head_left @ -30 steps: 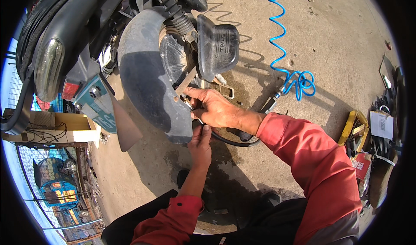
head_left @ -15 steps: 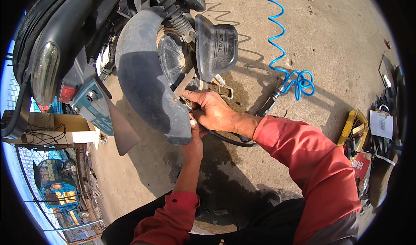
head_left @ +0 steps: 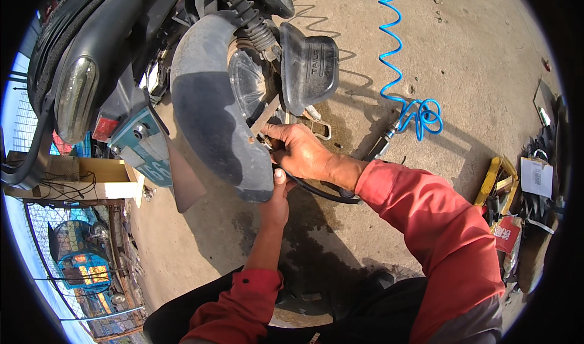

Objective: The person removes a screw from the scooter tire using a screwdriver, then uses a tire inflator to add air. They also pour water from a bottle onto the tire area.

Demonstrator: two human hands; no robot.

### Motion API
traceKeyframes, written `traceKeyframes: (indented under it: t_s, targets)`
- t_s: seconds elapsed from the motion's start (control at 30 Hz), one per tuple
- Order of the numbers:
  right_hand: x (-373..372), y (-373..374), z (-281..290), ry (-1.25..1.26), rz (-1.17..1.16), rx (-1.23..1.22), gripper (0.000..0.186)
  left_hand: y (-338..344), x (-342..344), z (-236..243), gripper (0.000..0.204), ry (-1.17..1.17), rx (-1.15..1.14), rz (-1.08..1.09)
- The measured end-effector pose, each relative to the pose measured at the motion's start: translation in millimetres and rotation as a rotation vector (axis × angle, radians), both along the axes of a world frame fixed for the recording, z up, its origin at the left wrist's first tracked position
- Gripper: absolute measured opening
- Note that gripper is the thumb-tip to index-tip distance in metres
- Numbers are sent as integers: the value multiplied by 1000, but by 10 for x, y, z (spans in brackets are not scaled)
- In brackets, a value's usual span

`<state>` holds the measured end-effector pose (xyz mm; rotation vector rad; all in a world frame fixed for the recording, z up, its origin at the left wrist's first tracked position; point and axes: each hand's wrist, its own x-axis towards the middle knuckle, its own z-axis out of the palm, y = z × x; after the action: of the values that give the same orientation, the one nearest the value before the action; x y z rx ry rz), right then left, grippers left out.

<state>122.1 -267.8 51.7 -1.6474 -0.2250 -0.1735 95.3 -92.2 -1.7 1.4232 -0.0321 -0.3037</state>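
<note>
My right hand (head_left: 299,155) is closed at small metal fittings (head_left: 264,141) beside the lower bracket (head_left: 266,115) of a scooter's grey rear mudguard (head_left: 207,119); its fingertips are partly hidden. Beneath it, my left hand (head_left: 277,198) is closed at the mudguard's lower edge, thumb up, with what it grips hidden. A black hose (head_left: 322,193) curves away behind my hands. Above them are a spring shock (head_left: 246,12), a moulded black plastic flap (head_left: 309,67) and the wheel area, partly covered. A teal number plate (head_left: 141,146) hangs to the left.
A coiled blue air hose (head_left: 391,58) ends in a metal fitting (head_left: 386,140) on the concrete. At right are a yellow tool holder (head_left: 494,183) and dark piled parts. At left stand a wooden box (head_left: 103,170) and a wire cage (head_left: 73,265) with a blue machine behind it.
My left hand has moved up against the mudguard's lower edge, its thumb now higher. My right hand stays at the fittings. The scooter shifts only slightly in the view.
</note>
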Motion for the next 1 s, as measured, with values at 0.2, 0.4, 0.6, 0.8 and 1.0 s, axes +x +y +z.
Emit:
traceKeyframes:
  t_s: [0.2, 0.4, 0.6, 0.8, 1.0]
  targets:
    - [-59, -24, 127, 31, 19, 90, 59, -21, 65, 29, 29, 1, 1, -21]
    - [-18, -18, 16, -32, 6, 6, 58, -131, 38, 103, 30, -13, -43, 37]
    - [-34, -67, 56, -17, 0, -105, 53, -100, 48, 107, 30, 41, -99, -23]
    - [-46, -66, 37, -85, 7, -158, 54, -211, 39, 134, 21, 88, -177, 79]
    - [-96, -112, 106, 15, 133, -37, 57, -165, 69, 80, 19, 69, -209, 38]
